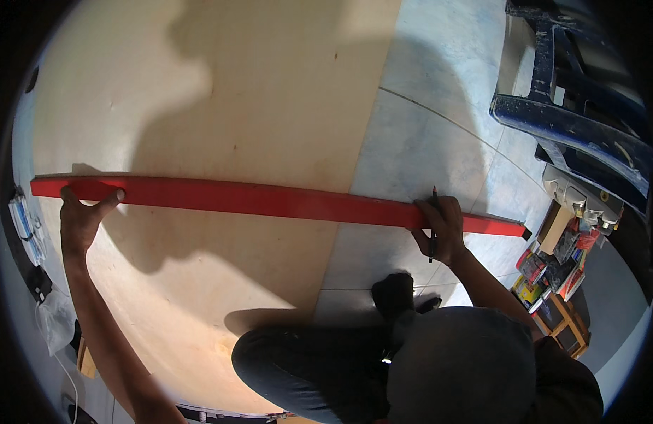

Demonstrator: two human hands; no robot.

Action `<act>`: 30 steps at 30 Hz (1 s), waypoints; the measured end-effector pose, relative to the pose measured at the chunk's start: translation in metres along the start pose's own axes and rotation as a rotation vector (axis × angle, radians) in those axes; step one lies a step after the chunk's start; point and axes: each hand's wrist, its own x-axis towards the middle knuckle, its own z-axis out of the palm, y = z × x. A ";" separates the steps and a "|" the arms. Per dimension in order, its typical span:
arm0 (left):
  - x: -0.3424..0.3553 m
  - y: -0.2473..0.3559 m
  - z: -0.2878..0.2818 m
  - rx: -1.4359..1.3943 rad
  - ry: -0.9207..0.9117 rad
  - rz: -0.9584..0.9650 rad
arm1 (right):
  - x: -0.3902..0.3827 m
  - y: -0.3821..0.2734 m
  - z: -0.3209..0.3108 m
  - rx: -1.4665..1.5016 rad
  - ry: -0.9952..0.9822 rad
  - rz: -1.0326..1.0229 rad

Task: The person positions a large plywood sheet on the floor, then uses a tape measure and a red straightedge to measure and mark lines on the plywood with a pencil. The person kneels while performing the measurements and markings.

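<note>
A long red straightedge (270,198) lies across a pale plywood sheet (270,92) and reaches past its right edge over the tiled floor. My left hand (83,219) is at the straightedge's left end, thumb and fingers spread apart and pressed on it. Toward the other end, my right hand (445,222) is closed over the bar. A thin dark pencil (432,244) stands up between its fingers, its reddish tip pointing away from me. The undersides of the fingers of both hands are partly hidden.
Blue-grey floor tiles (425,134) border the sheet. A dark blue plastic chair (574,127) stands at the far right, with tools and small packages (553,265) heaped nearby. My bent leg (305,367) is at the near edge. A clear plastic bag (56,321) sits at left.
</note>
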 end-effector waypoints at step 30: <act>0.001 0.013 -0.019 0.185 -0.135 -0.088 | 0.009 -0.009 0.010 -0.006 -0.026 0.195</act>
